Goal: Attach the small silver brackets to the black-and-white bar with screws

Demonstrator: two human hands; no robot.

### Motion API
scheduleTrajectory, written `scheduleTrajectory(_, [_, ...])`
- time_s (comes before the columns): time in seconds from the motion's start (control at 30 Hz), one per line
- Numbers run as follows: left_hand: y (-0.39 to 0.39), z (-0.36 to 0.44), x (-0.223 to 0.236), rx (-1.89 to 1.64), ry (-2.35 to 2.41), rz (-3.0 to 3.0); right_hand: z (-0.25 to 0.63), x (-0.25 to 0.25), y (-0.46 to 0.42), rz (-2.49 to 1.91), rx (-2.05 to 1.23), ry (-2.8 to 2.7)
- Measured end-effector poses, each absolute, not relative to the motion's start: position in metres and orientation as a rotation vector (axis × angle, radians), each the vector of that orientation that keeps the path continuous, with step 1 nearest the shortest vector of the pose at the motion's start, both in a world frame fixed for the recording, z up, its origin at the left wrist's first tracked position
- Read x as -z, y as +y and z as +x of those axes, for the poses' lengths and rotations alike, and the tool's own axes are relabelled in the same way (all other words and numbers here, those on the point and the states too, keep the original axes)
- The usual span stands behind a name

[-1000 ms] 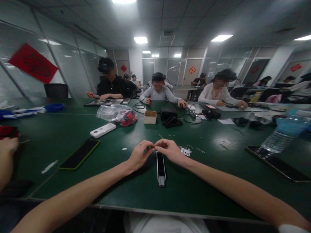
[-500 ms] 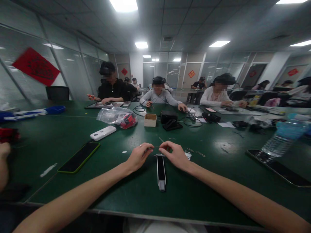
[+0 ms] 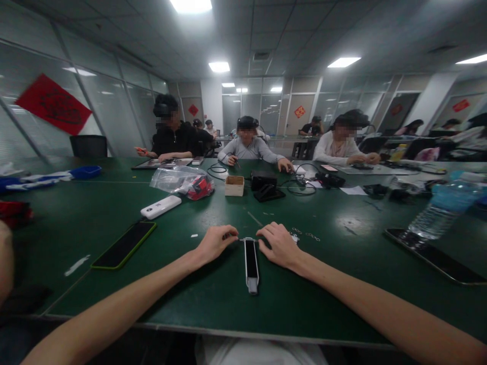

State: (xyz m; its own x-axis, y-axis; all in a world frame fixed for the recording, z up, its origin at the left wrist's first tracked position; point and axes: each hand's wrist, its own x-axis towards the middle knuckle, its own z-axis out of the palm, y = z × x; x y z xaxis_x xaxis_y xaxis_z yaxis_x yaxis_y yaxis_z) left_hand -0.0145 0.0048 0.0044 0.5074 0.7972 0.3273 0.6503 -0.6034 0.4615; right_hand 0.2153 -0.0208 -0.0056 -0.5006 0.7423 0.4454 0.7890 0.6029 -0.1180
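A slim device [image 3: 251, 263] with a black face, a white edge and a grey tip lies on the green table between my hands, its tip towards me. Thin pieces, too small to name, stick out on both sides of its far end. On the left, the thumb and fingers of my left hand [image 3: 217, 243] are curled together by that end; what they pinch is not clear. Across from it, my right hand [image 3: 279, 244] has its fingers bent and apart, thumb close to the device. Small metal rings [image 3: 312, 236] and a partly hidden small white piece [image 3: 294, 238] lie beyond my right hand.
A green-edged phone [image 3: 125, 246] and a white oblong device [image 3: 161, 207] lie at left. Beyond are a plastic bag [image 3: 178, 180], a small box [image 3: 234, 186] and black cases [image 3: 266, 187]. At right, a water bottle [image 3: 437, 213] stands by another phone [image 3: 429, 258]. Several people sit opposite.
My hands have moved slightly apart and lower, to either side of the device's far end. My right fingers have spread from a pinch. The view has shifted slightly.
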Motion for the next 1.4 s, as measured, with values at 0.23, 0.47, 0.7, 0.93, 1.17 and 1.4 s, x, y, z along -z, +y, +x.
scheduleTrajectory(0.23, [0.001,-0.013,-0.007,-0.69,1.156,2.429,0.214,0.003,-0.023,-1.276,0.115,-2.43])
scheduleTrajectory(0.47, [0.003,-0.014,-0.007,-0.651,1.176,2.447,0.214,0.006,-0.023,-1.267,0.138,-2.409])
scheduleTrajectory(0.7, [0.002,-0.014,-0.006,-0.682,1.171,2.415,0.212,0.006,-0.022,-1.254,0.097,-2.397])
scheduleTrajectory(0.93, [0.002,-0.008,-0.005,-0.69,1.199,2.377,0.211,0.006,-0.022,-1.252,0.049,-2.395])
scheduleTrajectory(1.17, [0.005,-0.002,0.001,-0.699,1.188,2.372,0.21,0.002,-0.025,-1.27,0.037,-2.404])
scheduleTrajectory(1.4, [0.002,-0.001,-0.005,-0.69,1.151,2.365,0.221,-0.012,-0.019,-1.17,0.225,-2.619])
